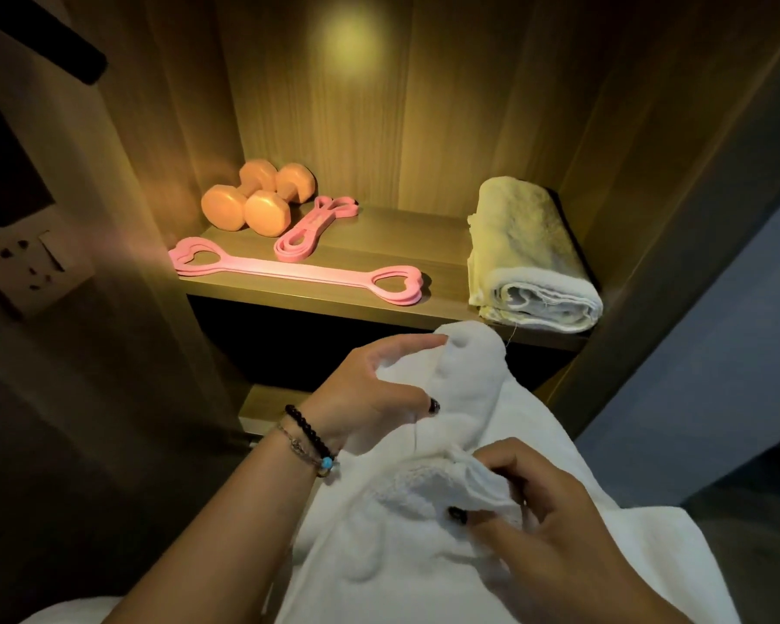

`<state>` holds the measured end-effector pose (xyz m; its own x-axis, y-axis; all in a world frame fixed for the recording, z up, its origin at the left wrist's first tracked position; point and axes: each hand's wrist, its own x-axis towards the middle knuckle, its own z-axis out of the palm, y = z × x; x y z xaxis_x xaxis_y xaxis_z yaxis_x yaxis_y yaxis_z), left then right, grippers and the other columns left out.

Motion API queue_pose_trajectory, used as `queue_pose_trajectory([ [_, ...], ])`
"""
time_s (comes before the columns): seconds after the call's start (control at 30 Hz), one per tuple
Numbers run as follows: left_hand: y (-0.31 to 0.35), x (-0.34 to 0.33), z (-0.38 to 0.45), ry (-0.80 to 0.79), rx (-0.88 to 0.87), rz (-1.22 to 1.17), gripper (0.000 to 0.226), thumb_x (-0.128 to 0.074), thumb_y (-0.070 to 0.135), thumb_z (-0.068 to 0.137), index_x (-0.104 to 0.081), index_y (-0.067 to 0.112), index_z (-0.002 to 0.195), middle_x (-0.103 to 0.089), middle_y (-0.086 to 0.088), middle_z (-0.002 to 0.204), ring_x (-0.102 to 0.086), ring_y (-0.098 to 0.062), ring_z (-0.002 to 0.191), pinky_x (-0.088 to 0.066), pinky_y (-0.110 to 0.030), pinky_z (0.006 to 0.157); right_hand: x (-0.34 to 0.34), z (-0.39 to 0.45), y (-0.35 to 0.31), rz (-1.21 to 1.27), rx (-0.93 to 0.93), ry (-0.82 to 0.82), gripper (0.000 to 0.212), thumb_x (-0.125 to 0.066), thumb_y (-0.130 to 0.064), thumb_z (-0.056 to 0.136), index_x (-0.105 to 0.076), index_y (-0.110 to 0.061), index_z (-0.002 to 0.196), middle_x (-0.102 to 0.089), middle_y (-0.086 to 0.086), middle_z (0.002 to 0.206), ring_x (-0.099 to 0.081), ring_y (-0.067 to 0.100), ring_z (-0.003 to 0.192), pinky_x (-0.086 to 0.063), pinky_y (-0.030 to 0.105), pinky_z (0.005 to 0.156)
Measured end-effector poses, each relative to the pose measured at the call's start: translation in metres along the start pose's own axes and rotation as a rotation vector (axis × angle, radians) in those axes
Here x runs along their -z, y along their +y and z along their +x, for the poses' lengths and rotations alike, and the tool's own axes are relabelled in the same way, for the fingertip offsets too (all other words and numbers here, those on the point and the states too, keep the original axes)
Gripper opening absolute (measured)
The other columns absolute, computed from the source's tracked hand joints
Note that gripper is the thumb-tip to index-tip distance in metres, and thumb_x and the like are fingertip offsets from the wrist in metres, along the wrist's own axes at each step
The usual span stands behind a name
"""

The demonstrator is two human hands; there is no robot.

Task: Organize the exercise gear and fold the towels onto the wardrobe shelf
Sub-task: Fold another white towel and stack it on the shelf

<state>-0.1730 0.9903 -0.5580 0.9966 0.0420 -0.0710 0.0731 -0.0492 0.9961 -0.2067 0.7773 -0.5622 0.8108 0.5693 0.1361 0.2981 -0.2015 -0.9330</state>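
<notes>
A large white terry-cloth towel [451, 533] fills the lower middle of the view, bunched and draped below the front edge of the wooden wardrobe shelf [424, 245]. The left hand [370, 394], with bead bracelets at the wrist, grips a raised fold of this towel near its top, thumb and fingers curled into the cloth. The right hand [546, 520] pinches a corner of the same towel lower down, fingers curled around the fabric. On the shelf, at its right end, a folded pale yellow-and-white towel [527, 254] lies against the wardrobe's side wall, its rolled edge facing forward. At the shelf's left rear, two orange dumbbells [257, 198] sit side by side, touching. Just beside them to the right lies a short pink rubber resistance band with looped ends [311, 229]. In front of both, along the shelf's front edge, a long flat pink resistance band with heart-shaped handles [293, 272] stretches left to right. A white wall socket [32, 263] sits on the dark wall at far left.
</notes>
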Motion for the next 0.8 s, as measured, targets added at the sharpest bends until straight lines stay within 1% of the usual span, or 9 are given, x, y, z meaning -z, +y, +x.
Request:
queue_pose_trajectory([
  [0.07,0.018,-0.003,-0.015,-0.056,-0.123,0.185,0.060,-0.077,-0.003,0.071,-0.069,0.039,0.113,-0.065,0.021,0.114,-0.059,0.010,0.103,-0.050,-0.011,0.078,0.011,-0.006,-0.012,0.026,0.081,0.075,0.025,-0.072,-0.017,0.083,-0.067,-0.037,0.096,-0.070,-0.011,0.092,-0.064,0.008,0.086,-0.048,0.011,0.068],
  [0.17,0.039,-0.011,-0.039,-0.113,-0.239,0.274,0.056,-0.084,0.011,0.071,-0.067,0.035,0.118,-0.064,0.024,0.120,-0.056,0.007,0.113,-0.043,-0.006,0.088,0.031,-0.014,-0.031,-0.075,0.245,0.174,0.025,-0.068,-0.018,0.082,-0.066,-0.037,0.098,-0.069,-0.015,0.094,-0.065,0.008,0.086,-0.049,0.013,0.070],
  [0.27,0.052,-0.019,-0.064,-0.080,-0.289,0.314,0.056,-0.086,0.037,0.063,-0.066,0.045,0.115,-0.062,0.028,0.120,-0.054,0.008,0.115,-0.045,-0.018,0.095,0.049,-0.024,-0.047,-0.233,0.384,0.164,0.033,-0.064,-0.005,0.079,-0.066,-0.031,0.098,-0.066,-0.014,0.094,-0.064,0.011,0.085,-0.051,0.025,0.069],
  [0.33,0.060,-0.024,-0.080,-0.031,-0.291,0.338,0.060,-0.086,0.053,0.055,-0.063,0.054,0.111,-0.059,0.033,0.119,-0.051,0.013,0.113,-0.043,-0.022,0.093,0.055,-0.031,-0.058,-0.321,0.468,0.119,0.031,-0.065,-0.003,0.081,-0.065,-0.028,0.100,-0.064,-0.013,0.097,-0.063,0.012,0.088,-0.049,0.025,0.071],
  [0.4,0.065,-0.027,-0.095,0.014,-0.310,0.353,0.067,-0.083,0.060,0.050,-0.059,0.057,0.112,-0.056,0.035,0.120,-0.048,0.016,0.112,-0.039,-0.017,0.086,0.058,-0.037,-0.067,-0.395,0.533,0.089,0.032,-0.066,-0.003,0.082,-0.065,-0.026,0.104,-0.060,-0.010,0.106,-0.062,0.013,0.096,-0.047,0.024,0.077],
  [0.53,0.065,-0.032,-0.116,0.084,-0.329,0.362,0.085,-0.083,0.062,0.044,-0.047,0.056,0.120,-0.049,0.036,0.123,-0.045,0.017,0.110,-0.040,-0.019,0.085,0.059,-0.047,-0.078,-0.631,0.601,0.100,0.025,-0.055,-0.018,0.088,-0.063,-0.028,0.109,-0.044,-0.005,0.136,-0.047,0.016,0.125,-0.039,0.023,0.096],
  [0.6,0.062,-0.033,-0.123,0.087,-0.321,0.352,0.085,-0.084,0.060,0.042,-0.044,0.056,0.117,-0.049,0.035,0.119,-0.048,0.015,0.107,-0.046,-0.012,0.076,0.057,-0.048,-0.079,-0.702,0.616,0.112,0.024,-0.053,-0.018,0.088,-0.062,-0.027,0.109,-0.040,-0.006,0.143,-0.039,0.017,0.133,-0.037,0.029,0.102],
  [0.7,0.055,-0.034,-0.127,0.090,-0.292,0.310,0.079,-0.085,0.053,0.042,-0.043,0.056,0.109,-0.048,0.036,0.112,-0.049,0.016,0.102,-0.044,-0.001,0.071,0.054,-0.050,-0.074,-0.646,0.584,0.085,0.028,-0.063,-0.008,0.085,-0.063,-0.024,0.108,-0.051,-0.010,0.131,-0.050,0.016,0.123,-0.046,0.042,0.091],
  [0.8,0.048,-0.034,-0.127,0.104,-0.267,0.283,0.081,-0.088,0.046,0.046,-0.041,0.047,0.112,-0.047,0.039,0.105,-0.047,0.019,0.100,-0.041,0.002,0.071,0.051,-0.051,-0.068,-0.487,0.497,0.062,0.031,-0.068,-0.007,0.082,-0.066,-0.026,0.106,-0.054,-0.015,0.124,-0.055,0.016,0.117,-0.049,0.037,0.090],
])
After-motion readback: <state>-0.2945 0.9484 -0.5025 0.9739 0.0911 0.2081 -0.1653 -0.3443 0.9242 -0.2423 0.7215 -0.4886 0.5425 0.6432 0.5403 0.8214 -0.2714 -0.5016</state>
